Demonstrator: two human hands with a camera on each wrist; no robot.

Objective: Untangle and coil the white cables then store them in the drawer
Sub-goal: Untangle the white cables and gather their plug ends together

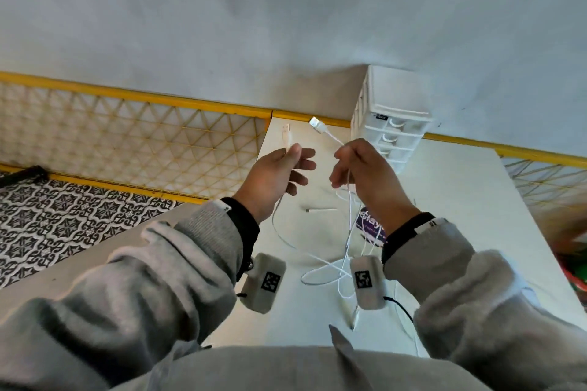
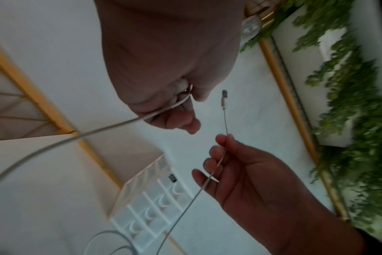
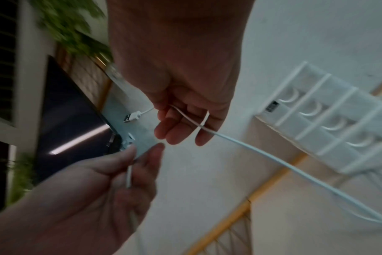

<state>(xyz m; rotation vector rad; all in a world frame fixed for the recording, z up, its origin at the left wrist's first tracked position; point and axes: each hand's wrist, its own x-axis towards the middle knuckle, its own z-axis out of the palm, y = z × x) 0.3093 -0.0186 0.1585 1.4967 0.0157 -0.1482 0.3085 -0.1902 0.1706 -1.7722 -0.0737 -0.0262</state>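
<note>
White cables (image 1: 330, 270) hang from both our hands above the pale surface (image 1: 460, 200), their slack dropping into a loose tangle of loops on the near part of it, between our two wrists. Our left hand (image 1: 276, 174) is raised on the left, and its thumb and fingers (image 1: 297, 152) pinch one cable just below its plug (image 1: 286, 133), which sticks up past the fingertips. From there that cable curves down under the wrist toward the tangle. Our right hand (image 1: 365, 174) is raised just beside the left, the two close but apart. Its fingers (image 3: 181, 131) are curled round a second cable, which crosses the palm in the right wrist view; the end with a flat metal plug (image 1: 316, 124) juts up and to the left from the top of the fist. The rest of this cable falls straight down from the hand to the loops below.

Another short cable end (image 1: 320, 209) lies flat on the surface between the hands, farther than the tangle. A round purple sticker or disc (image 1: 370, 225) shows under the right wrist, partly hidden. A small white drawer unit (image 1: 390, 133) stands at the far right of the surface against the wall, and all the drawers we can see look closed. Yellow-framed lattice (image 1: 133, 136) runs along the far left, with patterned black-and-white floor tiles (image 1: 63, 216) below it.
</note>
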